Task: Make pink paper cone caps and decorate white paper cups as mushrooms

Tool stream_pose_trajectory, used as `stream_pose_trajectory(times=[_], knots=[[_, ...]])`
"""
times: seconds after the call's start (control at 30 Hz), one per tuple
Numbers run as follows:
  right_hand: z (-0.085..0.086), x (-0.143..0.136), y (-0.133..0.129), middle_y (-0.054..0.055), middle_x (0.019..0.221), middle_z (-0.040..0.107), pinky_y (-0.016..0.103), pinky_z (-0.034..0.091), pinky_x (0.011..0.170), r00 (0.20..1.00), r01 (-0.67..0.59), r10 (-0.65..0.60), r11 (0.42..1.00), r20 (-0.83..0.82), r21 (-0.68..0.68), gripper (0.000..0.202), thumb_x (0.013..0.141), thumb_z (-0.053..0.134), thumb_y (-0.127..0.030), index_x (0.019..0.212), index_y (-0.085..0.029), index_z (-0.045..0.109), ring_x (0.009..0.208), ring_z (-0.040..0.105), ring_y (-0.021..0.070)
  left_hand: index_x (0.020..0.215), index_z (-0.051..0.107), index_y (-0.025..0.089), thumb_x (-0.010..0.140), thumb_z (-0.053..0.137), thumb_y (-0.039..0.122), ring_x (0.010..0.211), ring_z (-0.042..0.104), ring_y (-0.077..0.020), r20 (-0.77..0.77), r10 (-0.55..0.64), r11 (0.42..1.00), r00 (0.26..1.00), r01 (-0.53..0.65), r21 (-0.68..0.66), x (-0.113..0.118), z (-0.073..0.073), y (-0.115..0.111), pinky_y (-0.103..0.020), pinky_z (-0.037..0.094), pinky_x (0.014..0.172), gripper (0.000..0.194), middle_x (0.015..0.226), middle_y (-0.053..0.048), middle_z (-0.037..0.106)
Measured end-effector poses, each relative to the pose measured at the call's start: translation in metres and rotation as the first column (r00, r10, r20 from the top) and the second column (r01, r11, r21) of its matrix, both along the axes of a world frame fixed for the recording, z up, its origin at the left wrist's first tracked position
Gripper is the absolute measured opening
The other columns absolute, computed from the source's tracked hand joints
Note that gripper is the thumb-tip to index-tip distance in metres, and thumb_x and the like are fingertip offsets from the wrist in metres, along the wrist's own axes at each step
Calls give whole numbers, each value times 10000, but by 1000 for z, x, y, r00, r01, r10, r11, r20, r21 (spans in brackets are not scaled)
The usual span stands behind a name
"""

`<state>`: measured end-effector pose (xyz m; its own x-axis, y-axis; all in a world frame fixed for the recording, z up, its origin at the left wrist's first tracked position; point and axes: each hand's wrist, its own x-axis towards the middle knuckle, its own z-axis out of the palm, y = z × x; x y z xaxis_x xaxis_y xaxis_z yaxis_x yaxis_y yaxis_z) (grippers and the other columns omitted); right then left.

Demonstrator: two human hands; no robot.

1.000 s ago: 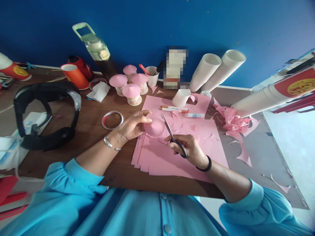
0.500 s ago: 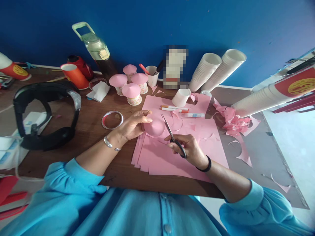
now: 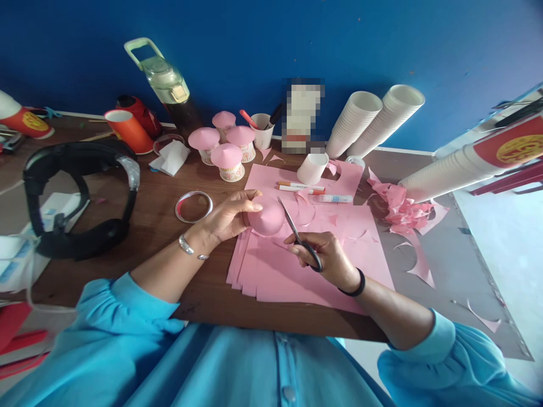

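Note:
A pink paper cone [image 3: 268, 219] is pinched at its left edge between the thumb and fingers of my left hand [image 3: 232, 216]. My right hand [image 3: 324, 257] grips black-handled scissors [image 3: 292, 222], their blades pointing up and left beside the cone's right edge. Beneath both lies a stack of pink paper sheets [image 3: 314, 282]. Thin paper offcuts [image 3: 306, 210] rest on it near the blades. Farther back on the paper are two orange-and-white markers [image 3: 301, 187], a glue stick [image 3: 335, 199] and an upturned white paper cup [image 3: 313, 168].
Several small cups with pink cone tops [image 3: 227, 157] stand at the back. A tape roll [image 3: 194, 207] lies left of my hand, and a black headset [image 3: 80, 200] farther left. Stacked paper cups [image 3: 355, 124] lean at the blue wall; crumpled pink scraps [image 3: 407, 209] sit right.

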<state>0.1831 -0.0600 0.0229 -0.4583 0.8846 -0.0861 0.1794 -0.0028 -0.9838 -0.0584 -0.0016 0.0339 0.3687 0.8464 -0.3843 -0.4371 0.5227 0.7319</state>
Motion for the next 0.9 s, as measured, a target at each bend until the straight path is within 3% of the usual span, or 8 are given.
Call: stream_pose_trajectory(times=[0.37,0.57,0.9], knots=[[1,7,7,-18,563,560,245,454,527,996,-52,43,991,-75,-124,535,824,744,-665,936,-143,772,519,521,110,863,691,152,547,867,122,548,627,-92,6,-11,999,1000,11,-30,-5,-3,3,-179,502,503,363,679,39,704],[0,4,5,-13,606,565,242,471,525,999,-31,29,997,-28,-64,572,805,748,-691,946,-137,765,527,534,109,785,661,141,594,842,136,536,604,-84,21,-57,998,998,56,12,-3,1,2,-178,488,491,264,656,35,672],[-7,3,4,-24,581,538,229,453,505,1000,-16,16,1000,21,11,603,838,704,-706,968,-118,745,506,513,99,754,634,155,609,844,154,527,576,-88,10,-63,998,998,62,23,-3,-1,1,-189,470,476,256,642,38,651]])
